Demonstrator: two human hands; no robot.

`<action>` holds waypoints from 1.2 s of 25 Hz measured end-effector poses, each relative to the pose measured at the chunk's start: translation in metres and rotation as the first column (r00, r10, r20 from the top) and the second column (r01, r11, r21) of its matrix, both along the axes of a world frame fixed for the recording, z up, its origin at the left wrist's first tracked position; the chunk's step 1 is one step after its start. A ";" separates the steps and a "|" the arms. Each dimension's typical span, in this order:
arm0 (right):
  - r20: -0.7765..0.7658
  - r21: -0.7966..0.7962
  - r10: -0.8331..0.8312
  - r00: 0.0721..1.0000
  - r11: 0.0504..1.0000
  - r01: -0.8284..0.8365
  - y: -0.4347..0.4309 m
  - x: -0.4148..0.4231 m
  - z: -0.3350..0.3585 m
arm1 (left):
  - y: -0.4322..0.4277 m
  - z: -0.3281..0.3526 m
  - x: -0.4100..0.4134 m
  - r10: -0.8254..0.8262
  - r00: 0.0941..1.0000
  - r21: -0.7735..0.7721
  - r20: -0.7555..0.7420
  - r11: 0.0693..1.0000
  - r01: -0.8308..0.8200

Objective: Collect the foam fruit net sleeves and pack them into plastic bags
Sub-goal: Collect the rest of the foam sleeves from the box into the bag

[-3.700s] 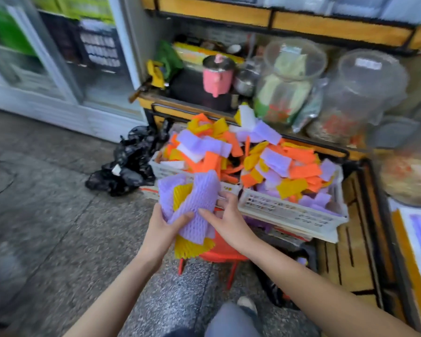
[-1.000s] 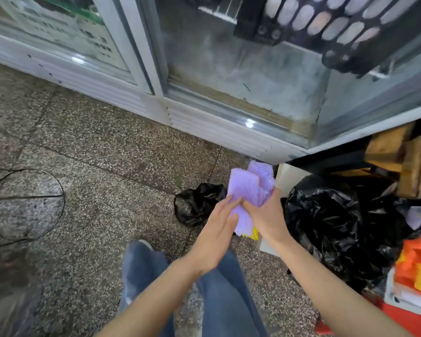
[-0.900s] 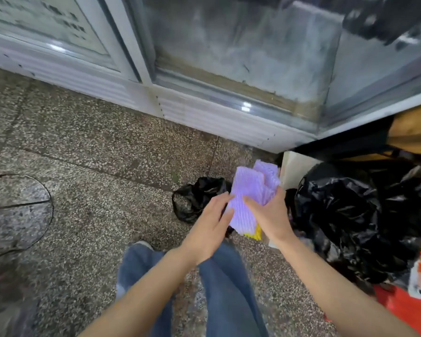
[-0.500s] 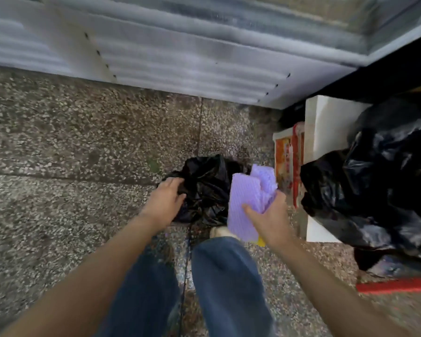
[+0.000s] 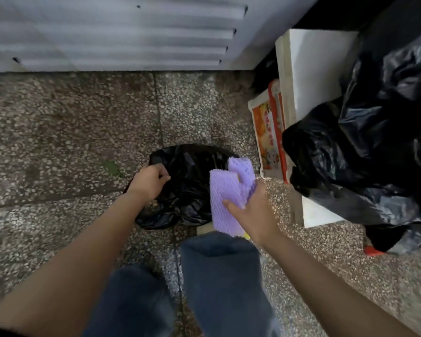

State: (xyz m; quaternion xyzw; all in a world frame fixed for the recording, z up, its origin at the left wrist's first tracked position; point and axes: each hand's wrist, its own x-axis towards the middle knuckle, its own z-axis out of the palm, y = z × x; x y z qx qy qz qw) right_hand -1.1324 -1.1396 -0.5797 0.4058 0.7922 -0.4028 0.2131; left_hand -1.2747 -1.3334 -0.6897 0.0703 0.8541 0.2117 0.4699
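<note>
A small black plastic bag (image 5: 187,188) lies crumpled on the speckled floor in front of my feet. My left hand (image 5: 149,181) grips its left edge with curled fingers. My right hand (image 5: 252,210) holds a bundle of purple foam net sleeves (image 5: 227,195) just right of the bag, a yellow sleeve peeking out underneath. The bundle hangs beside the bag, not inside it.
A large full black bag (image 5: 365,152) sits at the right on a white foam box (image 5: 319,69). A flat printed carton (image 5: 269,132) leans against that box. A white ribbed panel (image 5: 112,35) runs along the far side. My legs in jeans (image 5: 219,283) are below.
I turned from the crates of sleeves down to the floor. My left hand let go of the bundle and took hold of the small black bag; my right hand kept the sleeves.
</note>
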 end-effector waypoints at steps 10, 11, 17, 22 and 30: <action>0.019 -0.030 -0.052 0.998 0.998 0.053 0.007 0.018 0.015 | 0.027 0.008 -0.002 0.035 0.999 -0.040 -0.033 0.999 -0.036; 0.019 -0.031 -0.075 0.997 0.997 0.076 0.009 0.021 0.008 | 0.030 0.000 -0.003 0.025 0.999 -0.062 -0.028 0.998 -0.027; 0.017 -0.089 -0.105 0.994 0.990 0.106 0.000 0.047 0.014 | 0.034 0.033 0.009 -0.022 0.985 0.044 -0.173 0.999 0.030; -0.047 -0.114 -0.107 0.993 0.988 0.101 -0.001 0.054 0.073 | 0.034 0.136 0.014 0.117 0.982 0.235 -0.149 0.969 -0.080; -0.076 -0.002 0.229 0.971 0.973 -0.230 0.004 0.046 0.224 | 0.056 0.298 0.008 0.236 0.951 0.427 -0.200 0.895 -0.132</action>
